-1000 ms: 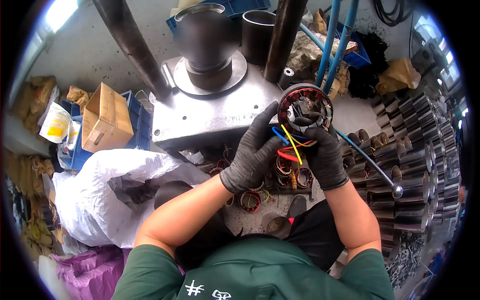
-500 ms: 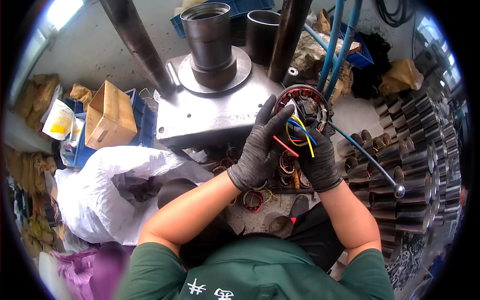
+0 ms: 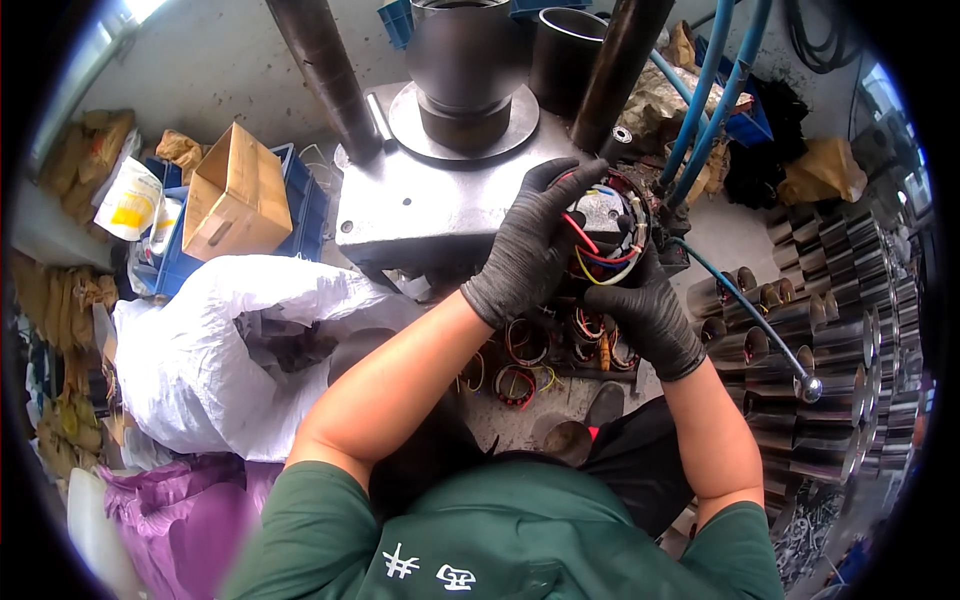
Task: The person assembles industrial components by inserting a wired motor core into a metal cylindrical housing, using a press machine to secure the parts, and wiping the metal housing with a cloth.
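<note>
Both my hands, in dark grey gloves, hold a motor stator (image 3: 638, 215) just in front of the steel machine plate. It is a dark ring with windings inside and red, blue and yellow lead wires (image 3: 603, 279). My left hand (image 3: 535, 235) is closed on its left side, fingers over the upper rim and beside the leads. My right hand (image 3: 655, 315) grips the lower right, its thumb near the yellow lead. The wire ends are hard to make out. Part of the ring is hidden behind my fingers.
A steel machine plate (image 3: 400, 222) carries a dark metal cylinder (image 3: 465, 75) between two columns. To the right are a ball-ended lever (image 3: 810, 388) and stacked metal sleeves (image 3: 820, 330). More wound stators (image 3: 515, 386) lie below my hands. A white sack (image 3: 200, 370) and cardboard box (image 3: 238, 195) stand left.
The coloured leads stuck out loose over the stator; now they curve inward near my left hand. My right hand has shifted lower on the ring. The whole view has shifted slightly.
</note>
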`<state>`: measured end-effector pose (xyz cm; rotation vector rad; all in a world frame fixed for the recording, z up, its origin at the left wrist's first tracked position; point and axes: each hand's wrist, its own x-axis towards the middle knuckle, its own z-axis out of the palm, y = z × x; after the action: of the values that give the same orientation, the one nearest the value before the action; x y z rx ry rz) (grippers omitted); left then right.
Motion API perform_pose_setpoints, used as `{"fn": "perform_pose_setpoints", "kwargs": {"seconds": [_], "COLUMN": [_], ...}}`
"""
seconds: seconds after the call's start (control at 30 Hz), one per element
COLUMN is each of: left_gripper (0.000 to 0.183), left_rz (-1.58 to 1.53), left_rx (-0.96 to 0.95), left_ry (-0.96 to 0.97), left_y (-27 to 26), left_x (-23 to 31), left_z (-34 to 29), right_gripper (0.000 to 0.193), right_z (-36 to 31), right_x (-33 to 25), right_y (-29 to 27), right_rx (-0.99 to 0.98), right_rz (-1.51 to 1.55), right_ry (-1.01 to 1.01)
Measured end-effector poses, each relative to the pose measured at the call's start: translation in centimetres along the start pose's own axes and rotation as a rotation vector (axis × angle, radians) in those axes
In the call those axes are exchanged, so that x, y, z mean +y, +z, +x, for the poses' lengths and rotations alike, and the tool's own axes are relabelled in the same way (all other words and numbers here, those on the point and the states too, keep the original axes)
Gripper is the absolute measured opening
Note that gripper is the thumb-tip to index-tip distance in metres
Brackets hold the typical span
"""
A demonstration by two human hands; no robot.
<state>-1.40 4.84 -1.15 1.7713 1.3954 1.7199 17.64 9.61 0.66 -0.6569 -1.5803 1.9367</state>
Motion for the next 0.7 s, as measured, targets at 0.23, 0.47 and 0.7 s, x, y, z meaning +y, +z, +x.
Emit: {"fn": "perform_pose_setpoints", "kwargs": {"seconds": [0.23, 0.47, 0.7], "left_gripper": [0.08, 0.072, 0.075], "left_rz": [-0.14, -0.106, -0.057], "left_rx": [0.077, 0.102, 0.041], "left_ry": [-0.12, -0.019, -0.007], "left_y": [0.5, 1.4, 1.4], "left_x": [-0.5, 1.4, 2.0], "left_z": [-0.6, -1.7, -1.8], "right_gripper": [0.1, 0.074, 0.033], "right_z": [0.1, 0.1, 0.7], "right_x": [0.2, 1.5, 2.4], "right_y": [-0.4, -0.9, -1.1], "right_rx": [0.069, 0.091, 0.246], "right_rz": [-0.133, 0.122, 0.168], "right_ry": [-0.092, -0.023, -0.003]}}
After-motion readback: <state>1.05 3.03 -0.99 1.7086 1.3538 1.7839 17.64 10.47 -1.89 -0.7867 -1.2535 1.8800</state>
